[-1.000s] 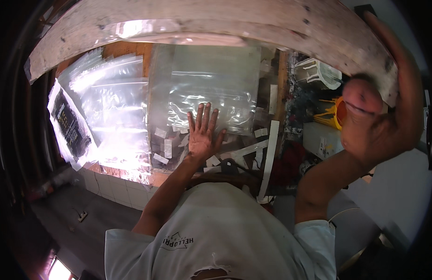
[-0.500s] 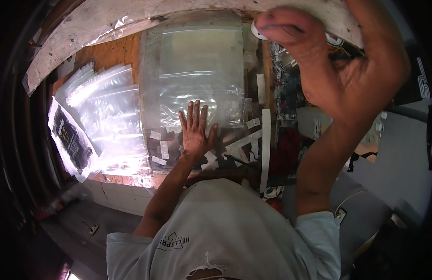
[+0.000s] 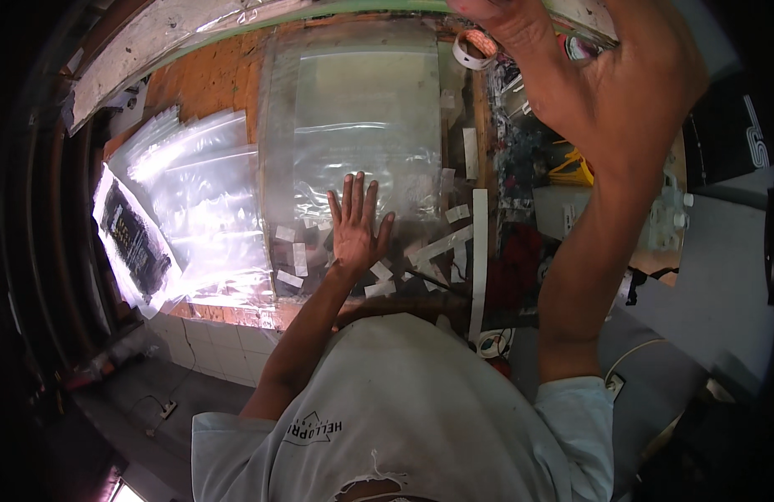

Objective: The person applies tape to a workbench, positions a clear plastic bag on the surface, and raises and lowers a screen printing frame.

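Note:
My left hand (image 3: 355,230) lies flat, fingers spread, on the lower part of a clear plastic zip bag (image 3: 366,92). The bag rests on a glass-like sheet (image 3: 278,184) on the table. My right hand (image 3: 563,75) is raised at the upper right, close to the camera. It appears closed around the edge of a pale, worn wooden frame (image 3: 128,71), which arches across the top of the view. A green strip (image 3: 186,46) runs along that frame's inner edge. The upper edge of the view cuts off my right fingertips.
Clear plastic bags (image 3: 207,201) overlap at the left beside a white sheet with a dark print (image 3: 136,238). A tape roll (image 3: 475,50) sits by the glass's far right corner. Tape scraps (image 3: 299,259) and a long white strip (image 3: 478,259) lie nearer me.
My right hand and the frame have shifted upward, uncovering the tape roll and yellow items at the right. My left hand stays flat on the bag; the whole view has shifted slightly.

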`<state>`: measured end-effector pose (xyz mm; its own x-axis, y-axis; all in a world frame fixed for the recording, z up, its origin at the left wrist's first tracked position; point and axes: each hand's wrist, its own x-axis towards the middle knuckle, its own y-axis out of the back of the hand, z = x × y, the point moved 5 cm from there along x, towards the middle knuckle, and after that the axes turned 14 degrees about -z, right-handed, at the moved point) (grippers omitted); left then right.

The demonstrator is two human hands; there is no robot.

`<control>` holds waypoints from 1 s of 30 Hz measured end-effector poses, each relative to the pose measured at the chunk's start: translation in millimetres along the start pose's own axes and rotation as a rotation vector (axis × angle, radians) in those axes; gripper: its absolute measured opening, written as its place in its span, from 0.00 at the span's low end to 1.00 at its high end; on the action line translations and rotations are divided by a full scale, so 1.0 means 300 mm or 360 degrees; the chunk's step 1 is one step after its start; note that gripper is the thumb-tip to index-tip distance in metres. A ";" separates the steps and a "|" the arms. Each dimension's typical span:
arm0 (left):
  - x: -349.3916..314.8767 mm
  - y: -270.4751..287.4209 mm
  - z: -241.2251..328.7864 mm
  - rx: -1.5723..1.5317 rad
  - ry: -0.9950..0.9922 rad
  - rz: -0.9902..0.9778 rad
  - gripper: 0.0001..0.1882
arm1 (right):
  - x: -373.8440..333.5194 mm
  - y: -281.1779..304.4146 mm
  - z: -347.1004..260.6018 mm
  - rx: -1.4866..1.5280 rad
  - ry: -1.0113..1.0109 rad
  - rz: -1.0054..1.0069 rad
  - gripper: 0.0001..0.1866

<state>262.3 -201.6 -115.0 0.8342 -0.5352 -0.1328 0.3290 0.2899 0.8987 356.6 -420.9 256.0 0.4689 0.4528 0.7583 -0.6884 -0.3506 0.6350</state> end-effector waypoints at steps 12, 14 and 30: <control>0.003 -0.013 -0.008 0.0035 0.0041 -0.0060 0.36 | -0.003 0.024 -0.009 -0.0093 -0.0090 -0.0185 0.30; 0.003 -0.011 -0.004 0.0047 0.0029 -0.0051 0.36 | -0.007 0.019 -0.010 -0.0085 -0.0074 -0.0116 0.31; -0.007 -0.013 -0.013 -0.0039 -0.0024 0.0011 0.39 | -0.048 0.000 0.021 0.0112 -0.0356 -0.0389 0.27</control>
<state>261.0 -198.6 -119.9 0.8298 -0.5450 -0.1201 0.3341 0.3128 0.8891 353.2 -432.5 245.9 0.7306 0.3419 0.5910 -0.5043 -0.3133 0.8047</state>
